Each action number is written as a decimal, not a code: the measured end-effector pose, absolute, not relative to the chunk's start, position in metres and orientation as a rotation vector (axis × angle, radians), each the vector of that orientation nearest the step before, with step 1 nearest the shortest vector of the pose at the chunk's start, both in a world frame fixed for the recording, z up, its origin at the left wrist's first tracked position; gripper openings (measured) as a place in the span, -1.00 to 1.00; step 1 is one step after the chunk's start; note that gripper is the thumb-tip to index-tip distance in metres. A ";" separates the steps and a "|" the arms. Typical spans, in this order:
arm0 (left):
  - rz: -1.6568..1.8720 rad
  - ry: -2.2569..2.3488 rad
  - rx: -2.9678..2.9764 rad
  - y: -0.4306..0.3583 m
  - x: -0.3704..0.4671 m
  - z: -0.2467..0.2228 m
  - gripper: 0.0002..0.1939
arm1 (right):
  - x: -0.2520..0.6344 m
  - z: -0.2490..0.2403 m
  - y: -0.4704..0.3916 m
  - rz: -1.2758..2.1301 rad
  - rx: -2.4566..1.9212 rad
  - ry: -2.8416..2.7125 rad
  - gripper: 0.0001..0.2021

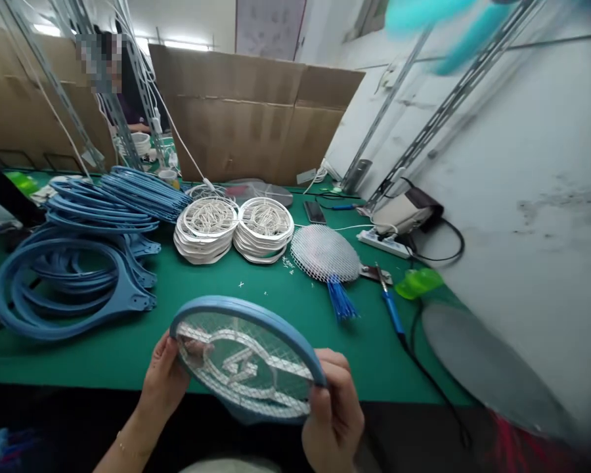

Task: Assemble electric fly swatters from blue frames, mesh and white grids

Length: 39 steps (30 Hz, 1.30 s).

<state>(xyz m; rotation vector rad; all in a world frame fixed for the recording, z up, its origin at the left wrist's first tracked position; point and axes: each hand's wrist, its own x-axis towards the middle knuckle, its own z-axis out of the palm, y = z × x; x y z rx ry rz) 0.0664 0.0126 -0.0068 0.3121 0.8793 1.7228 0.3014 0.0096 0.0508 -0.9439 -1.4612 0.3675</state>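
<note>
Hands [165, 378] [337, 407] grip opposite rims of blue oval plastic mesh frame [249, 305], lower center, tilted above green bench [201, 286]; best keep fingertips on rim, off mesh.

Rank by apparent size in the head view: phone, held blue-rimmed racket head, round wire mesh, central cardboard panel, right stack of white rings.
Cardboard panel
Racket head, nearest the camera
Wire mesh and stack of white rings: too alike to rank
Phone
</note>
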 end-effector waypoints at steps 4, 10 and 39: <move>1.740 0.747 0.301 0.024 0.060 -0.007 -0.78 | 0.300 0.065 0.003 0.405 -0.953 -1.775 -0.61; 1.553 0.629 0.219 0.049 0.066 0.008 -0.59 | 0.282 0.055 0.002 0.356 -0.974 -1.989 -0.74; 2.145 2.277 0.301 -0.151 0.026 0.024 -0.61 | 0.222 0.023 0.047 1.383 -0.869 -1.942 -0.50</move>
